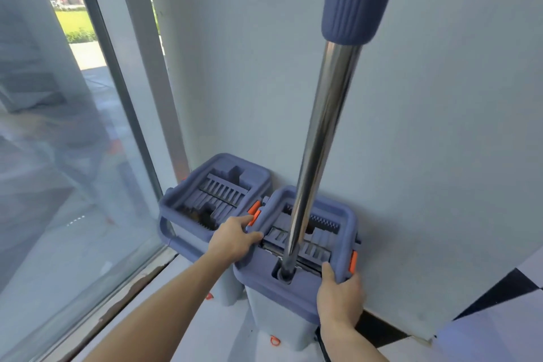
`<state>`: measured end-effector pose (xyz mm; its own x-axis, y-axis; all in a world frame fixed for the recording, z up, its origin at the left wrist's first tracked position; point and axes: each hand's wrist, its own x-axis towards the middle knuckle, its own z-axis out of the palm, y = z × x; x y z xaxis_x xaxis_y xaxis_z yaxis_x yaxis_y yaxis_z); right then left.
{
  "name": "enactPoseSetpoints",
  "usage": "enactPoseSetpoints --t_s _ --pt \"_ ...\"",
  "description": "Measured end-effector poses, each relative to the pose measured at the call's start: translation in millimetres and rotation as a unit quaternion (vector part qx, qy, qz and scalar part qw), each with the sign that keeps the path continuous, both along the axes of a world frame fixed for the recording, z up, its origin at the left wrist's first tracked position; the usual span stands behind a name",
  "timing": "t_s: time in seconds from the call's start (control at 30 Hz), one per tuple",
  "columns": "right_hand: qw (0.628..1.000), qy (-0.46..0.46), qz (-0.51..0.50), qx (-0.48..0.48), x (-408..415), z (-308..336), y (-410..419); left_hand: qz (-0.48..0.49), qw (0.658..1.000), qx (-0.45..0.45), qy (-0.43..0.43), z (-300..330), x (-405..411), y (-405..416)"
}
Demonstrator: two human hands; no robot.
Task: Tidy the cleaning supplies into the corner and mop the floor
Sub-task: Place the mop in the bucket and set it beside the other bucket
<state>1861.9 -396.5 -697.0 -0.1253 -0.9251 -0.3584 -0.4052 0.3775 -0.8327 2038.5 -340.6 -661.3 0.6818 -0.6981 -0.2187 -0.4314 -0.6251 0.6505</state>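
Corner of a room formed by a pale wall and a floor-to-ceiling glass window, with white floor below. Two blue-and-white mop buckets stand side by side in the corner, their rims touching or nearly so. The near bucket, just beside the wall, has a blue top frame with orange clips on its left and right edges; inside are ribbed blue wringer combs and a slot at the front. The mop handle, a chrome tube with a ribbed blue grip at its upper end, stands tilted in that front slot; the mop head is hidden within the bucket. The far bucket, closest to the window, holds similar blue comb inserts and dark slots, and carries a blue side handle; whether either bucket contains water cannot be told. The left hand is clasped over the left rim of the near bucket, fingers curled inward beside an orange clip. The right hand grips the near-right corner of the same rim, thumb on top, just below the right orange clip.
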Motion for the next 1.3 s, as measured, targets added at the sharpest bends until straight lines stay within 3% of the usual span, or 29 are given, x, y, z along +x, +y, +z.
enactPoseSetpoints --t_s 0.27,0.37,0.43,0.5,0.6,0.67,0.8,0.93,1.2,1.3 --pt "0.993 0.066 0.091 0.015 -2.6 8.0 -4.7 0.005 0.997 0.014 -0.078 -0.1 6.3 -3.7" --pt "0.976 0.141 0.165 0.015 -13.6 17.9 -8.3 -0.003 0.994 0.029 -0.105 0.8 6.0 -2.2" --pt "0.954 0.220 0.199 -0.037 -21.3 25.8 -10.1 -0.015 0.990 0.034 -0.138 0.1 5.7 -0.7" --pt "0.921 0.280 0.218 -0.163 -29.0 29.5 -13.0 -0.024 0.984 0.037 -0.172 -1.9 6.3 0.4" --pt "0.873 0.277 0.293 -0.274 -33.6 26.5 -18.4 -0.039 0.978 0.044 -0.201 -5.6 6.0 3.0" --pt "0.891 0.227 0.309 -0.244 -29.6 23.1 -18.8 -0.042 0.982 0.060 -0.176 -4.8 5.7 6.7" --pt "0.954 0.102 0.237 -0.154 -18.6 13.7 -18.1 -0.051 0.994 0.065 -0.076 4.1 5.4 13.8" --pt "0.967 0.049 0.190 -0.163 -16.8 8.4 -14.7 -0.048 0.998 0.023 -0.043 4.5 7.3 6.3" --pt "0.957 0.130 0.204 -0.162 -16.6 7.2 -17.0 -0.044 0.998 0.028 -0.024 -1.4 13.9 0.8" --pt "0.939 0.197 0.226 -0.166 -19.2 8.5 -18.3 -0.049 0.996 0.032 -0.073 -7.2 13.4 2.8"
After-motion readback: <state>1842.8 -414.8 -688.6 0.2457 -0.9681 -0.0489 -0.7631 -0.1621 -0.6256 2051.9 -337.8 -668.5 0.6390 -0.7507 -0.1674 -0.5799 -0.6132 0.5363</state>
